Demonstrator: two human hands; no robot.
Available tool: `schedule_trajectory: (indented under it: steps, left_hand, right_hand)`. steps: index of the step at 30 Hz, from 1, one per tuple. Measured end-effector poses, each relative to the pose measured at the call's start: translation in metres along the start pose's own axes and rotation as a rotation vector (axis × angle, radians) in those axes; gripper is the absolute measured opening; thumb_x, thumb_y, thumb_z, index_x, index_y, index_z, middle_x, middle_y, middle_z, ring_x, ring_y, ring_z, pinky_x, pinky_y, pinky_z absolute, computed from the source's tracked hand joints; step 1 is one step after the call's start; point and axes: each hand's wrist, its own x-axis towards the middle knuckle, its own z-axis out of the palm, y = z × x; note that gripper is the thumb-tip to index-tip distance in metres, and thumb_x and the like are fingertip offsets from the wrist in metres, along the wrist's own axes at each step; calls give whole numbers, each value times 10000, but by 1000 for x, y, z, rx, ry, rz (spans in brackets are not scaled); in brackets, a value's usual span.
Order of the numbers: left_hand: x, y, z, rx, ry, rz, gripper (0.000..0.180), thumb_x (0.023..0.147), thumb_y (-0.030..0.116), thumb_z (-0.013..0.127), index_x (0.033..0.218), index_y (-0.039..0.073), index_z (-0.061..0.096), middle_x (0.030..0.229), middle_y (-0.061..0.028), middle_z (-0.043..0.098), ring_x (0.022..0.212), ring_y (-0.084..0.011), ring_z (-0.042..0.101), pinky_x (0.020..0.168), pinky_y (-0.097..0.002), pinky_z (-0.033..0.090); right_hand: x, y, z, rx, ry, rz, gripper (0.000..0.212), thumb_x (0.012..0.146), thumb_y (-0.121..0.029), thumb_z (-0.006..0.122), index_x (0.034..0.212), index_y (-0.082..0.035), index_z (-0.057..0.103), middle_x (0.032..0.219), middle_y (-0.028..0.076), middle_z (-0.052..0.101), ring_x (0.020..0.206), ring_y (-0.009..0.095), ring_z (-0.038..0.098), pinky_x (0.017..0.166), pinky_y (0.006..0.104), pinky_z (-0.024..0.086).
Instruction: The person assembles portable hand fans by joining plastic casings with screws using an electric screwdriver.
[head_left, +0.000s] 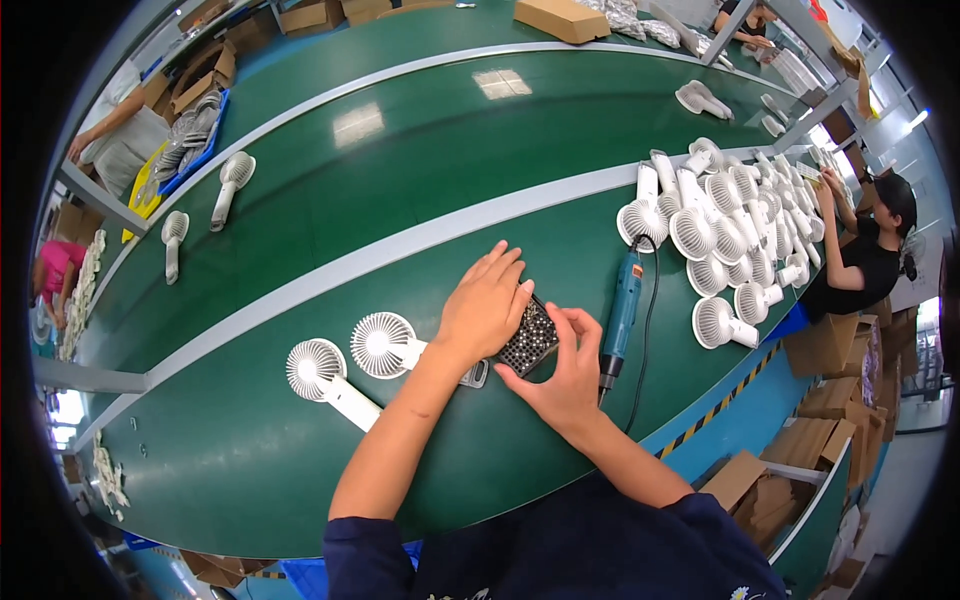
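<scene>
A small dark tray (pixel 528 342) with rows of holes, dotted with shiny screw-like pieces, sits between my hands on the green bench. My left hand (pixel 485 308) lies along its left side with fingers stretched out and pressed flat, covering part of it. At the opposite side, my right hand (pixel 565 375) grips the tray's edge between thumb and fingers. Left of them are two white handheld fans: one fan (pixel 318 370) lies farther left, and the other fan (pixel 382 345) is partly hidden under my left forearm. A teal electric screwdriver (pixel 621 315) lies just right of my right hand.
A heap of white handheld fans (pixel 735 225) fills the bench's right end. A black cord (pixel 655 300) runs by the screwdriver. Beyond the metal rail (pixel 400 240) is a green belt with scattered fans (pixel 234 185). A person in black (pixel 870 240) works at right; cardboard boxes (pixel 800 450) stand below.
</scene>
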Motion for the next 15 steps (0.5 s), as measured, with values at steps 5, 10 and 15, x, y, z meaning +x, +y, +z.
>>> schedule_trajectory:
  steps: [5, 10, 15]
  left_hand:
    - [3, -5, -4, 150, -43, 222, 399, 974, 239, 462, 1248, -39, 542, 1386, -170, 489, 1371, -329, 360, 1144, -435, 282]
    - [-15, 22, -46, 185, 8, 228, 527, 894, 166, 578, 1372, 0, 431, 1424, -169, 444, 1386, -351, 326, 1148, -482, 241]
    - [-89, 46, -90, 448, 95, -185, 526, 869, 180, 620, 1345, 15, 470, 1471, -169, 376, 1410, -401, 254, 1127, -579, 166]
  right_hand:
    - [-11, -10, 3, -14, -67, 84, 913, 610, -297, 891, 1347, -25, 426, 1218, 190, 412, 1055, 335, 490, 872, 403, 478]
    - [-23, 3, -31, -29, -43, 128, 804, 695, -316, 837, 1315, 9, 443, 1175, 173, 468, 1002, 304, 526, 825, 376, 484]
    - [-5, 37, -59, -235, -106, 480, 759, 780, -321, 761, 1340, 32, 388, 1160, 168, 481, 863, 349, 595, 696, 437, 501]
